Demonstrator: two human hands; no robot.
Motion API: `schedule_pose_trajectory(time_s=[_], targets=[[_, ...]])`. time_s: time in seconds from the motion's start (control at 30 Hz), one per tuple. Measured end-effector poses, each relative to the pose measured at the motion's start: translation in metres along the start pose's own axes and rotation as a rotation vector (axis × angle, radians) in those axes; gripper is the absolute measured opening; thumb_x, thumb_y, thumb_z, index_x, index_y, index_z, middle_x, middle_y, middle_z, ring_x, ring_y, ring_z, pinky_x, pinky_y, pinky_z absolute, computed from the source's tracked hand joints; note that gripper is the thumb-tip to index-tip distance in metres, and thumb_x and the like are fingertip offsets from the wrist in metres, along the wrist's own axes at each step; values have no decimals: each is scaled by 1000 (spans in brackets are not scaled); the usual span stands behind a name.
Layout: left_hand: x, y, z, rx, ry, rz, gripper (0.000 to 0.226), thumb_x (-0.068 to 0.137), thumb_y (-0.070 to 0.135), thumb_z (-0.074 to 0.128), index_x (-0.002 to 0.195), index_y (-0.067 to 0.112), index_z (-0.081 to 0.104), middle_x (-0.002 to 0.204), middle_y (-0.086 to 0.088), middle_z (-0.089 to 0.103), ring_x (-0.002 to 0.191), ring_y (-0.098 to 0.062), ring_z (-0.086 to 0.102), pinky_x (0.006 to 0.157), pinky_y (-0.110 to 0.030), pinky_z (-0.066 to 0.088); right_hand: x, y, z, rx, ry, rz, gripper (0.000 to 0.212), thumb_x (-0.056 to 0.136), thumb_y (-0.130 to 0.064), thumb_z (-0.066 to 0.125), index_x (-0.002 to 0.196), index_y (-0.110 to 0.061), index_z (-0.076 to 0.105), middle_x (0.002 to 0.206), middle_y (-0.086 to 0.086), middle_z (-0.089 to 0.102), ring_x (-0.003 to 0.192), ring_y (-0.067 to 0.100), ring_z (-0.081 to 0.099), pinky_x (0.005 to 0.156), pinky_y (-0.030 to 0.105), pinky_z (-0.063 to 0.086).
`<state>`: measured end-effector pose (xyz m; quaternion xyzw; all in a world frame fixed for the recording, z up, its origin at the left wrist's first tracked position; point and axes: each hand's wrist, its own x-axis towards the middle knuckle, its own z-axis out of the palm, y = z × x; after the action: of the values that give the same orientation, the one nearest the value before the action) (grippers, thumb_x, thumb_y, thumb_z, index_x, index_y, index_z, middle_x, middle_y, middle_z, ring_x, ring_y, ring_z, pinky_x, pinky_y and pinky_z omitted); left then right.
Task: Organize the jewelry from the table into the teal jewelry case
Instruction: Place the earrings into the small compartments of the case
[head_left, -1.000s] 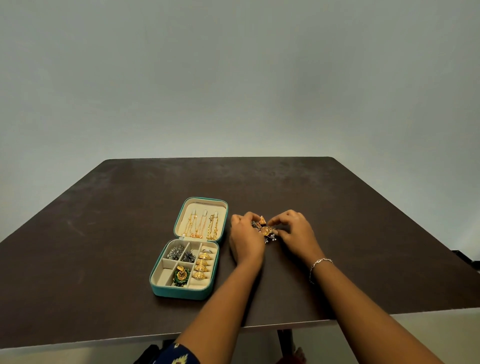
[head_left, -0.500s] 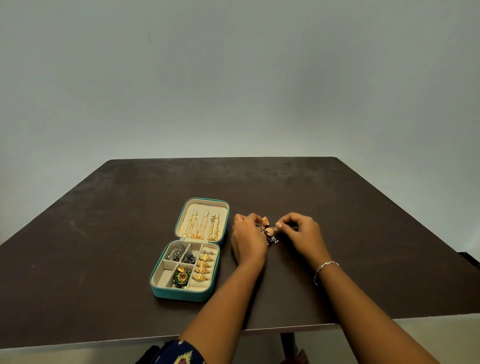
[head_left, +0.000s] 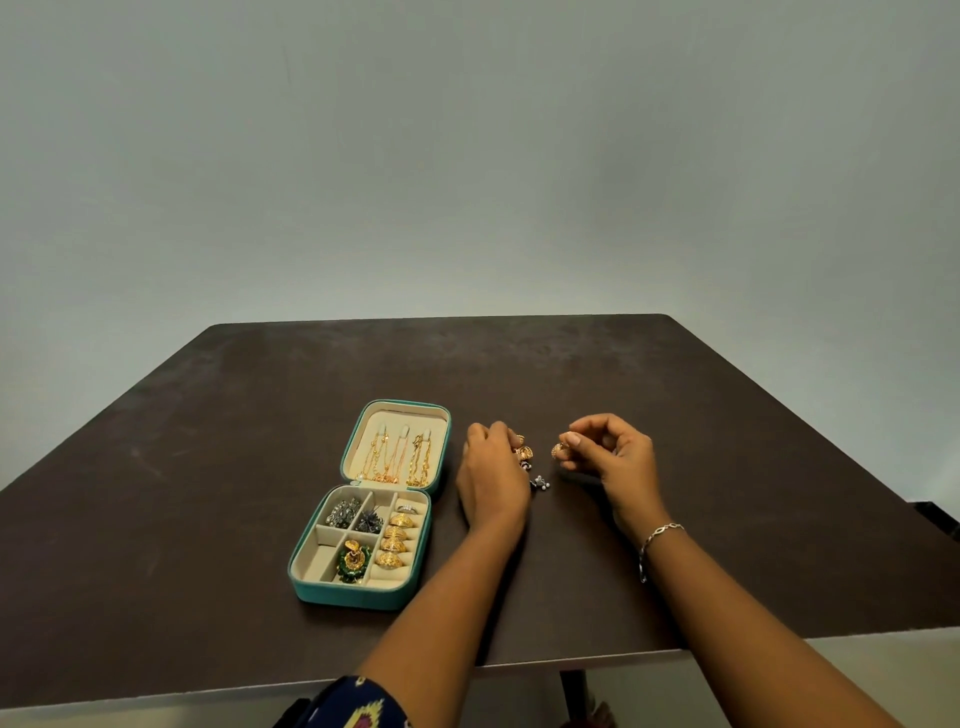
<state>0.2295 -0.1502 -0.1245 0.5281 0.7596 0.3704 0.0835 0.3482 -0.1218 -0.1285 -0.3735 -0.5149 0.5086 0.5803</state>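
Observation:
The teal jewelry case (head_left: 349, 595) lies open on the table's left-middle, lid back with gold chains (head_left: 397, 457) hanging inside. Its cream compartments hold silver pieces, a green-and-gold piece (head_left: 352, 564) and a row of gold rings (head_left: 396, 538). Right of the case, my left hand (head_left: 493, 478) rests on the table, fingers curled over a small cluster of gold earrings (head_left: 523, 451). My right hand (head_left: 610, 460) is lifted a little and pinches one gold earring (head_left: 557, 450) between thumb and forefinger. A small silver piece (head_left: 539, 482) lies on the table between the hands.
The dark brown table (head_left: 727, 467) runs to a near edge at the bottom of the view and a far edge against a plain grey wall. A silver bracelet (head_left: 658, 538) is on my right wrist. A patterned sleeve shows at the bottom edge.
My hands were together over the earring cluster. My right hand has drawn away to the right with one gold earring, while my left hand stays on the rest.

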Motion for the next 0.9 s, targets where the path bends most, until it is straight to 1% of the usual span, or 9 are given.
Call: schedule_pose_trajectory(time_s=[0.1, 0.2, 0.3, 0.4, 0.53, 0.67, 0.73, 0.9], targets=[[-2, 1, -1, -45, 37, 56, 23, 85, 4, 54, 101, 20, 53, 109, -2, 52, 99, -19, 50, 76, -32, 43, 0, -1, 1, -14, -18, -9, 16, 79, 13, 58, 83, -3, 57, 76, 12, 63, 62, 9, 66, 58, 20, 55], [-4, 1, -1, 27, 50, 122, 21, 86, 6, 54, 101, 20, 58, 107, 0, 54, 104, -18, 44, 75, -28, 41, 0, -2, 2, 0, -21, -8, 21, 78, 16, 57, 85, -4, 54, 78, 14, 63, 61, 10, 67, 59, 21, 56], [-7, 1, 1, 79, 68, 171, 25, 87, 7, 54, 106, 18, 65, 110, -1, 58, 116, -21, 40, 84, -29, 39, 1, -1, 1, 11, -3, -6, 21, 79, 16, 56, 83, -5, 53, 79, 15, 63, 63, 12, 68, 58, 21, 56], [-9, 3, -1, 89, 34, 169, 31, 89, 7, 52, 116, 18, 62, 118, -1, 58, 123, -21, 36, 91, -30, 37, 1, 0, 0, 10, 2, 4, 20, 79, 16, 55, 79, -4, 56, 79, 15, 64, 65, 12, 68, 59, 21, 56], [-11, 5, -7, 56, -26, 151, 32, 90, 4, 48, 116, 17, 62, 120, -2, 57, 120, -22, 40, 92, -31, 37, -1, -1, 1, 11, 4, 11, 17, 79, 16, 55, 78, -1, 57, 78, 14, 63, 65, 10, 67, 59, 19, 55], [-8, 5, -7, -16, -11, 33, 27, 90, 7, 50, 108, 22, 65, 116, -4, 51, 106, -23, 48, 88, -30, 41, 0, 0, 1, 19, 7, 21, 15, 79, 16, 55, 79, 1, 57, 78, 16, 63, 64, 10, 67, 59, 18, 55], [-5, 5, -3, -42, -2, 0, 23, 90, 10, 52, 103, 23, 66, 113, -4, 51, 100, -22, 49, 85, -28, 40, 1, 0, 1, 21, 2, 29, 16, 79, 17, 54, 81, 2, 58, 80, 16, 63, 65, 11, 67, 60, 19, 55], [0, 6, 0, -72, 5, 49, 21, 89, 9, 52, 96, 21, 68, 105, -2, 56, 103, -21, 50, 88, -31, 40, 2, 2, 1, -11, 7, 16, 20, 80, 17, 53, 79, -2, 59, 77, 14, 63, 63, 12, 67, 59, 20, 55]])
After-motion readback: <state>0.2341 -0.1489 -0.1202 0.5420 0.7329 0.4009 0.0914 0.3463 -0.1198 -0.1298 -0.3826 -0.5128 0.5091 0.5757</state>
